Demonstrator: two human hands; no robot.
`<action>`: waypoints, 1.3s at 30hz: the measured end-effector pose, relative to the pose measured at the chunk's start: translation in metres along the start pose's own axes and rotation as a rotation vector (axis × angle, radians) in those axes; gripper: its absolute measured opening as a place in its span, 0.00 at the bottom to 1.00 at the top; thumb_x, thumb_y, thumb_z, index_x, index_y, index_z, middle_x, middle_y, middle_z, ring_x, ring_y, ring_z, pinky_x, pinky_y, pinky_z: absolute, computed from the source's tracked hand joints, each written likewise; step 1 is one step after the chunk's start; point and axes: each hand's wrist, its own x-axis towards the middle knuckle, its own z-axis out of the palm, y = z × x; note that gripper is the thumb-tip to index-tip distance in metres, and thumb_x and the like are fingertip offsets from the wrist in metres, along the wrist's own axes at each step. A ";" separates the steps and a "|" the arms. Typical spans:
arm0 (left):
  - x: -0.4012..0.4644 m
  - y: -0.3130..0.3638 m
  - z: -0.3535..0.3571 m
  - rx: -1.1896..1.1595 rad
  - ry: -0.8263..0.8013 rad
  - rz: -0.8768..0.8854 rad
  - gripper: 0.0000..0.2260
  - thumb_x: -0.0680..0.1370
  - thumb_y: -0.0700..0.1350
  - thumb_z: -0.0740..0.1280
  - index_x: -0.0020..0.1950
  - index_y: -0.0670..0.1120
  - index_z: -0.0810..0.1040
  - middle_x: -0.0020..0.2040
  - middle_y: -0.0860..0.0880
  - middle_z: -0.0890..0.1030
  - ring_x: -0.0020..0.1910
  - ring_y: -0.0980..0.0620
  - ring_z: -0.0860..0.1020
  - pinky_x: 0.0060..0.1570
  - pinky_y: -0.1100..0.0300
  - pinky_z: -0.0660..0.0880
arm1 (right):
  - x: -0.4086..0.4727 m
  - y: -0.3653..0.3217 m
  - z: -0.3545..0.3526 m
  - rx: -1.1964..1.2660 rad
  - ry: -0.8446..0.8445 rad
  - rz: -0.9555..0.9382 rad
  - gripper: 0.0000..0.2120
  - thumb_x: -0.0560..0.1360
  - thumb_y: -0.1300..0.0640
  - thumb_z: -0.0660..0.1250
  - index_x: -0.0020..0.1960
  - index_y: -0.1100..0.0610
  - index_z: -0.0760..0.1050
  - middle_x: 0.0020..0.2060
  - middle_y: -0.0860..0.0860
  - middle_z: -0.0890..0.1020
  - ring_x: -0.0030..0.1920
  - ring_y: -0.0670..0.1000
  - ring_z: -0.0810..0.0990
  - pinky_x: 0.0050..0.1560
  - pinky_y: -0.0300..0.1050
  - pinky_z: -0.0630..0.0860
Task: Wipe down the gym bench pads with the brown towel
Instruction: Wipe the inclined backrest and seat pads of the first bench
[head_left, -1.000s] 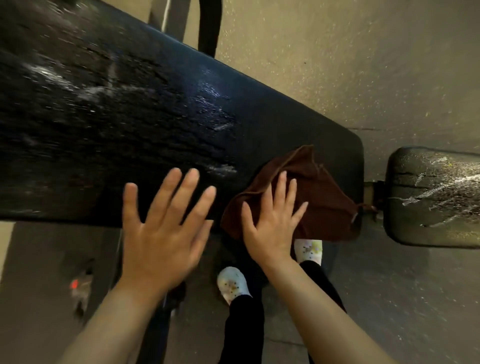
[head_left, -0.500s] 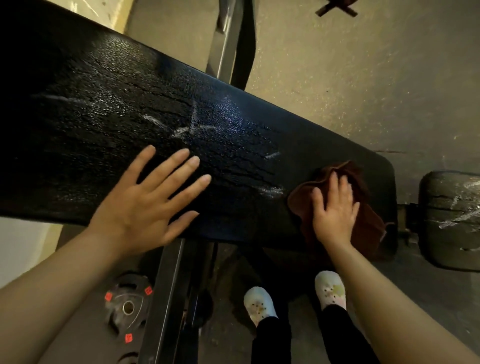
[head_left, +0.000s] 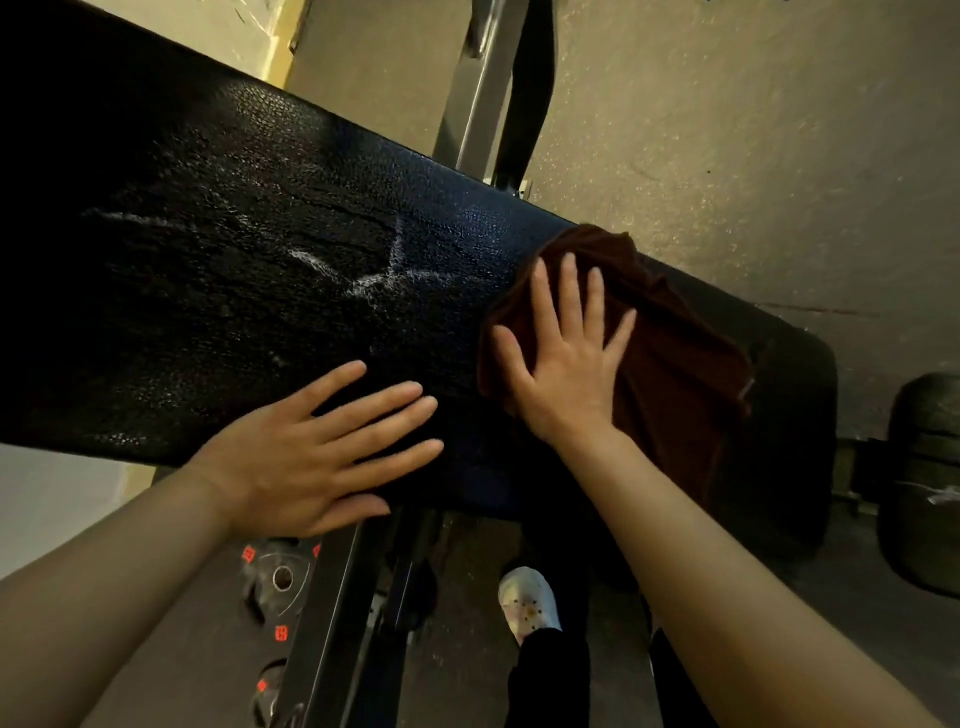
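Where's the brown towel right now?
Head view, right of centre: the brown towel lies on the long bench pad near its right end, under the right hand.

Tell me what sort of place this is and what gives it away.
Most likely a gym's weights area. A long black padded bench pad sits on a steel frame, weight plates with red markings lie on the floor below, and the floor looks like speckled rubber matting.
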 end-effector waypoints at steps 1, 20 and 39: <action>-0.001 -0.001 0.002 0.015 -0.015 0.057 0.27 0.84 0.58 0.52 0.79 0.48 0.62 0.79 0.41 0.62 0.78 0.42 0.58 0.75 0.40 0.53 | 0.005 0.004 0.000 -0.010 0.011 -0.059 0.35 0.77 0.33 0.46 0.80 0.47 0.47 0.80 0.51 0.50 0.80 0.56 0.44 0.73 0.66 0.37; 0.006 -0.002 0.000 -0.132 -0.123 0.082 0.29 0.83 0.60 0.49 0.80 0.46 0.61 0.78 0.41 0.62 0.78 0.42 0.58 0.77 0.45 0.49 | -0.064 0.043 0.006 0.028 0.003 0.179 0.36 0.79 0.37 0.47 0.78 0.59 0.57 0.79 0.57 0.52 0.79 0.60 0.47 0.75 0.66 0.43; 0.006 0.004 0.000 -0.129 -0.095 0.004 0.25 0.85 0.57 0.49 0.80 0.49 0.60 0.78 0.44 0.63 0.77 0.44 0.60 0.77 0.47 0.51 | -0.087 0.058 0.003 0.009 -0.052 0.408 0.35 0.77 0.38 0.43 0.80 0.54 0.50 0.80 0.55 0.50 0.79 0.58 0.45 0.75 0.68 0.42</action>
